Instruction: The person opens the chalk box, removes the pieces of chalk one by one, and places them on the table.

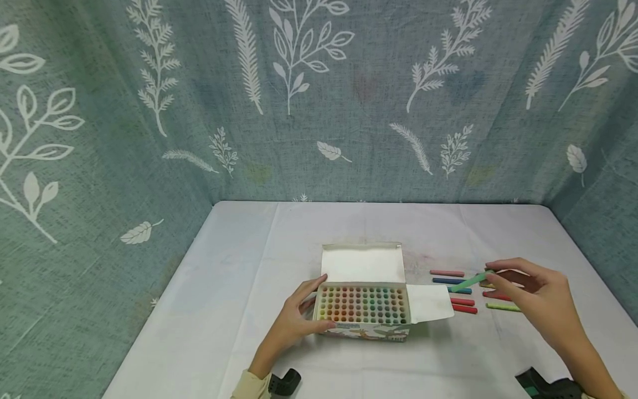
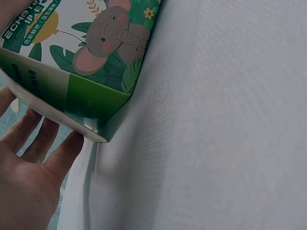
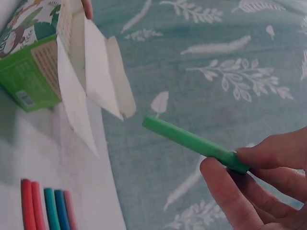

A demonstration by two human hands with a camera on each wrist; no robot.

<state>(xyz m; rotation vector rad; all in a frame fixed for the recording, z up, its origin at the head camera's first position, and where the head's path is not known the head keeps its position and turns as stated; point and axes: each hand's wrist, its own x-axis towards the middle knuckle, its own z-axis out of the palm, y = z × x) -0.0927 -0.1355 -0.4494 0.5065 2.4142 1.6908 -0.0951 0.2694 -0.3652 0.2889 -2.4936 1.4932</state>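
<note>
An open cardboard box of chalk (image 1: 369, 331), printed with an elephant, stands mid-table with rows of coloured ends facing up. My left hand (image 1: 294, 317) holds its left side, the thumb at the front and a finger at the back corner. In the left wrist view, fingertips touch the box's edge flap (image 2: 53, 108). Right of the box, my right hand (image 1: 540, 291) pinches a green chalk stick (image 3: 187, 139) near one end, between thumb and fingers. That stick is raised above the table and tilted, its free end pointing toward the box.
Left of my right hand lies a column of loose chalk, including a pink stick (image 1: 447, 273), a blue stick (image 1: 448, 281) and a red stick (image 1: 464, 310). A yellow-green stick (image 1: 502, 306) lies below that hand. The box's side flap (image 1: 431, 303) sticks out rightward; its lid (image 1: 363, 263) lies back.
</note>
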